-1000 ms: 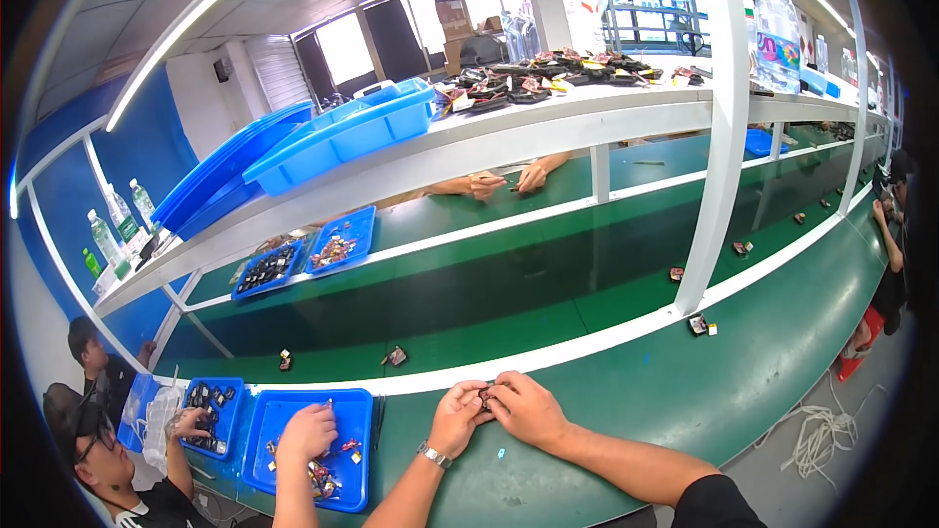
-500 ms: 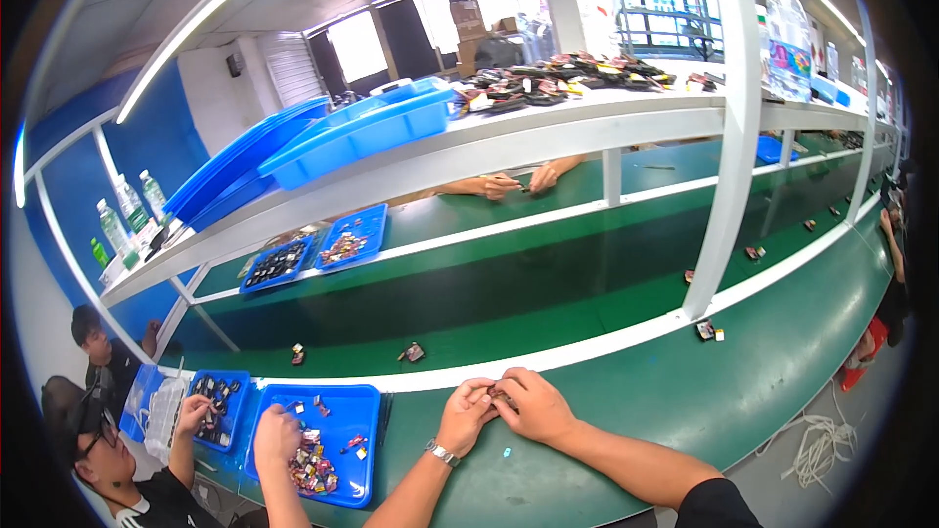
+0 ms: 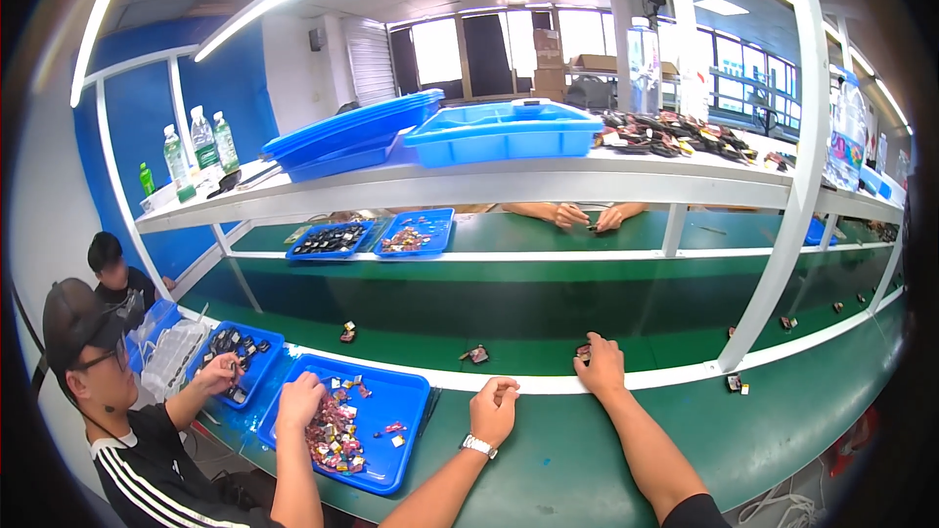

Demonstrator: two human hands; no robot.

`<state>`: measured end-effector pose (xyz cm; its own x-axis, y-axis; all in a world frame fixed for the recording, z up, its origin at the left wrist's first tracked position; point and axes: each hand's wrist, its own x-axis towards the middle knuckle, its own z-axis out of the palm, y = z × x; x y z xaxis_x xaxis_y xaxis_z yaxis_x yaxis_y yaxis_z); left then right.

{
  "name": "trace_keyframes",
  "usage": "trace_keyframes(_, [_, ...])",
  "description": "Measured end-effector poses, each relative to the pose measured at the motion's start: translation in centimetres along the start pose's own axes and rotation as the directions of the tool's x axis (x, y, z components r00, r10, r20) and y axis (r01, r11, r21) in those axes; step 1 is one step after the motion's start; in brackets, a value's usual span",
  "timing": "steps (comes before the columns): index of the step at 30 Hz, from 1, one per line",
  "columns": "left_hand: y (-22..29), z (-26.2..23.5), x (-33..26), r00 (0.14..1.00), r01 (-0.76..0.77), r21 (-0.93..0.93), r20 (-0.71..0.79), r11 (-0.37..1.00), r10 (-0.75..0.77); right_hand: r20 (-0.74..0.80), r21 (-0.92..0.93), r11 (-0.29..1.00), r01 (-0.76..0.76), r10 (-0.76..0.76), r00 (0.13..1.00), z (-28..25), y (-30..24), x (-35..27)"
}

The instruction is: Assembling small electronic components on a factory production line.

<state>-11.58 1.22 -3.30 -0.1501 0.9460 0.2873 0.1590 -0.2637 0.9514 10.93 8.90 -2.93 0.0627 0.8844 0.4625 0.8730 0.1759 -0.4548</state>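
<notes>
My right hand (image 3: 600, 369) reaches over the white rail onto the green conveyor belt, its fingers closed around a small dark-and-pink electronic part (image 3: 583, 353). Lower and to the left, my left hand (image 3: 493, 411), with a metal watch at the wrist, hovers above the near green worktop, fingers curled in; whether anything is inside them is hidden. Another small part (image 3: 476, 354) lies on the belt left of my right hand, and one more (image 3: 347, 332) farther left. A part with a white tag (image 3: 736, 384) rests on the near side by the post.
A co-worker at left has one hand (image 3: 301, 401) over a blue tray (image 3: 396, 474) of small parts, the other by a tray of black pieces (image 3: 235, 357). A white post (image 3: 782, 205) and shelf (image 3: 489, 184) with blue trays stand ahead. Across the belt, another person's hands (image 3: 587, 218) are working.
My hands, together over the worktop before, have parted. The right has moved forward onto the belt with the small part; the left stays over the worktop. The view has tilted and shifted left.
</notes>
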Motion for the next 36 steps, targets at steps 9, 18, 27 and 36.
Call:
trace_keyframes(9, [-0.7, -1.6, 1.8, 0.92, -0.065, 0.08, -0.381, 0.995, 0.091, -0.081, -0.043, 0.963, 0.264, -0.267, 0.96, 3.5, -11.7, -1.1])
trace_keyframes(18, [-0.7, -1.6, 2.2, 0.928, -0.027, 0.056, -0.369, 0.998, 0.046, 0.044, 0.167, 0.983, 0.074, -0.082, 0.996, 9.7, -13.3, 0.7])
trace_keyframes(27, [-1.7, -2.5, 2.0, 0.979, 0.024, -0.029, -0.201, 0.999, -0.03, 0.232, 0.609, 0.787, 0.103, -0.301, 0.925, -2.6, -5.9, -6.6])
trace_keyframes(36, [1.9, -1.2, -0.1, 0.512, 0.483, -0.002, 0.812, 0.875, -0.28, 0.325, 0.608, 0.772, 0.185, -0.454, 0.829, -9.3, -3.7, -9.0])
